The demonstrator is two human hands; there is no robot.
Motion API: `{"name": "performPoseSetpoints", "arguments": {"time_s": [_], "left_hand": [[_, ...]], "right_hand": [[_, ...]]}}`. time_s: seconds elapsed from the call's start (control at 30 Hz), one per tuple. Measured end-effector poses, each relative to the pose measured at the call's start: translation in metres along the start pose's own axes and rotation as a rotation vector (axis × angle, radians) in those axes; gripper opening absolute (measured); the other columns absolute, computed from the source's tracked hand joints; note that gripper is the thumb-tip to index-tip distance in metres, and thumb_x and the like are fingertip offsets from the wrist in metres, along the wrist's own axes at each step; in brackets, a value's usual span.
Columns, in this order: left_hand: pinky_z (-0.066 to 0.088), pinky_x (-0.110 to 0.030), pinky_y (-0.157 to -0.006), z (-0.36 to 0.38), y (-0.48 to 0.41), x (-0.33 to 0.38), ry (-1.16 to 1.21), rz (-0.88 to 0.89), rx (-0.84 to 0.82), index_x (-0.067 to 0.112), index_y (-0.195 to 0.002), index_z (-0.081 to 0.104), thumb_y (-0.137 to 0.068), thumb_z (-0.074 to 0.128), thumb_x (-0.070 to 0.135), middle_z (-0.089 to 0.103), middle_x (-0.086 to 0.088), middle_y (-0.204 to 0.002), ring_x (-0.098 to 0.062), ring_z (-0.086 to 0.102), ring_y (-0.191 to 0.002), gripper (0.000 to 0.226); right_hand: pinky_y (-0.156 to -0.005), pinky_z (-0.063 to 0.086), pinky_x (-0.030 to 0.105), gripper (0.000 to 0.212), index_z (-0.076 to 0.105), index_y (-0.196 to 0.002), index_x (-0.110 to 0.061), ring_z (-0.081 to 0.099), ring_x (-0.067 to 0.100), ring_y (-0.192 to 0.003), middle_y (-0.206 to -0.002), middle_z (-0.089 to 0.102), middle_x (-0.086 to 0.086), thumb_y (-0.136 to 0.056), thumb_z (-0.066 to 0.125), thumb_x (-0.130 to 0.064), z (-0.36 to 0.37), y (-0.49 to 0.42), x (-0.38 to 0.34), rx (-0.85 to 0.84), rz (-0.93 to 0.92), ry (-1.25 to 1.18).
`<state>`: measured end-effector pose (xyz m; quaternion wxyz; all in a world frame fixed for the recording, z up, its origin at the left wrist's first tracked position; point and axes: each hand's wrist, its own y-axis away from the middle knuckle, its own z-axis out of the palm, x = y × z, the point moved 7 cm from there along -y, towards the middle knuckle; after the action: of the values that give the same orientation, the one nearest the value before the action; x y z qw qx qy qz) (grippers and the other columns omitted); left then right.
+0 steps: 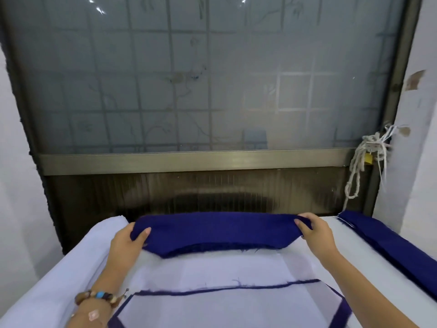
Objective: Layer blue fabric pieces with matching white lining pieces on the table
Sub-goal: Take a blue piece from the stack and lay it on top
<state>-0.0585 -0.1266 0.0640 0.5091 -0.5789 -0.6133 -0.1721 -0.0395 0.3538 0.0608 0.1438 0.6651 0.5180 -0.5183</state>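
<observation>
- Nearest: white lining piece [224,308] laid flat over a blue piece [412,314], only a thin blue border showing.
- Beaded bracelet [99,297] on the left wrist.
- Left grip [128,242] curled round the left end of the blue fabric piece [212,233], thumb on top; right grip [314,230] pinching its right end.
- Fabric stretched between both near the far edge of the desk [47,292], frayed lower edge touching a second lining piece [212,268].
- Stack of blue pieces [390,245] along the right edge.
</observation>
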Motion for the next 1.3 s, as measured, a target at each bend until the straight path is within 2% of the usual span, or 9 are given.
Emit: {"name": "performPoseSetpoints", "arguments": {"time_s": [0.1, 0.23, 0.4, 0.53, 0.7, 0.83, 1.0, 1.17, 1.3], "left_hand": [[0.049, -0.027, -0.067, -0.021, 0.025, 0.008, 0.072, -0.018, -0.023, 0.015, -0.092, 0.067, -0.096, 0.058, 0.021, 0.071, -0.002, -0.083, -0.021, 0.066, -0.079, 0.012], [0.046, -0.021, -0.064, -0.034, 0.057, 0.007, 0.001, -0.065, -0.154, 0.019, -0.085, 0.065, -0.096, 0.056, 0.024, 0.071, 0.002, -0.082, -0.015, 0.065, -0.077, 0.015], [0.044, -0.021, -0.06, -0.038, 0.088, -0.011, -0.085, -0.1, -0.217, 0.021, -0.082, 0.064, -0.092, 0.063, 0.023, 0.069, 0.009, -0.077, -0.011, 0.065, -0.075, 0.01], [0.042, -0.021, -0.069, -0.03, 0.111, -0.033, -0.112, -0.165, -0.271, 0.025, -0.098, 0.058, -0.089, 0.067, 0.018, 0.064, 0.007, -0.099, -0.006, 0.058, -0.083, 0.014], [0.047, -0.032, -0.076, -0.022, 0.136, -0.04, -0.25, -0.162, -0.16, 0.022, -0.127, 0.045, -0.092, 0.061, 0.025, 0.063, -0.009, -0.107, -0.018, 0.058, -0.081, 0.038], [0.046, -0.024, -0.061, -0.021, 0.143, -0.032, -0.244, -0.117, -0.114, 0.025, -0.134, 0.04, -0.094, 0.057, 0.024, 0.062, -0.005, -0.092, -0.014, 0.06, -0.07, 0.043], [0.045, -0.023, -0.066, -0.025, 0.141, -0.03, -0.208, -0.064, -0.111, 0.027, -0.123, 0.05, -0.095, 0.055, 0.02, 0.061, 0.003, -0.087, -0.014, 0.06, -0.069, 0.029], [0.047, -0.023, -0.072, -0.027, 0.142, -0.033, -0.16, -0.014, -0.073, 0.027, -0.095, 0.062, -0.093, 0.059, 0.013, 0.064, 0.011, -0.094, -0.01, 0.061, -0.081, 0.014], [0.046, -0.021, -0.064, -0.027, 0.142, -0.035, -0.168, -0.023, -0.052, 0.025, -0.089, 0.062, -0.091, 0.061, 0.008, 0.064, 0.008, -0.084, -0.013, 0.06, -0.067, 0.018]], "right_hand": [[-0.079, 0.054, 0.037, 0.021, 0.062, -0.109, -0.008, 0.063, 0.025, -0.093, -0.099, 0.068, 0.005, -0.096, 0.056, -0.023, -0.013, 0.02, 0.005, -0.057, 0.054, -0.031], [-0.061, 0.049, 0.024, 0.018, 0.06, -0.078, -0.022, 0.062, 0.013, -0.072, -0.074, 0.065, -0.005, -0.096, 0.057, -0.021, -0.03, 0.048, 0.012, -0.13, 0.079, -0.029], [-0.072, 0.047, 0.026, 0.025, 0.061, -0.111, -0.005, 0.058, 0.012, -0.083, -0.095, 0.063, -0.003, -0.095, 0.058, -0.023, -0.039, 0.072, 0.033, -0.21, 0.152, 0.106], [-0.086, 0.045, 0.026, 0.025, 0.059, -0.117, -0.013, 0.056, 0.018, -0.101, -0.12, 0.061, 0.005, -0.095, 0.058, -0.026, -0.038, 0.098, 0.048, -0.227, 0.137, 0.218], [-0.069, 0.048, 0.025, 0.024, 0.049, -0.116, -0.024, 0.058, 0.013, -0.087, -0.098, 0.061, -0.002, -0.094, 0.059, -0.023, -0.036, 0.124, 0.06, -0.095, 0.105, 0.114], [-0.065, 0.049, 0.027, 0.026, 0.046, -0.115, -0.027, 0.059, 0.01, -0.079, -0.087, 0.059, -0.007, -0.094, 0.058, -0.018, -0.035, 0.127, 0.058, -0.103, 0.055, 0.157], [-0.064, 0.052, 0.031, 0.027, 0.049, -0.11, -0.031, 0.06, 0.013, -0.078, -0.085, 0.062, -0.005, -0.093, 0.056, -0.011, -0.039, 0.128, 0.056, -0.08, 0.029, 0.138], [-0.058, 0.048, 0.031, 0.027, 0.055, -0.094, -0.031, 0.058, 0.018, -0.066, -0.07, 0.062, 0.003, -0.088, 0.056, -0.005, -0.037, 0.129, 0.055, -0.119, -0.002, 0.217], [-0.056, 0.045, 0.028, 0.026, 0.057, -0.093, -0.029, 0.057, 0.018, -0.063, -0.066, 0.06, 0.003, -0.089, 0.053, -0.003, -0.036, 0.128, 0.055, -0.121, -0.016, 0.227]]}}
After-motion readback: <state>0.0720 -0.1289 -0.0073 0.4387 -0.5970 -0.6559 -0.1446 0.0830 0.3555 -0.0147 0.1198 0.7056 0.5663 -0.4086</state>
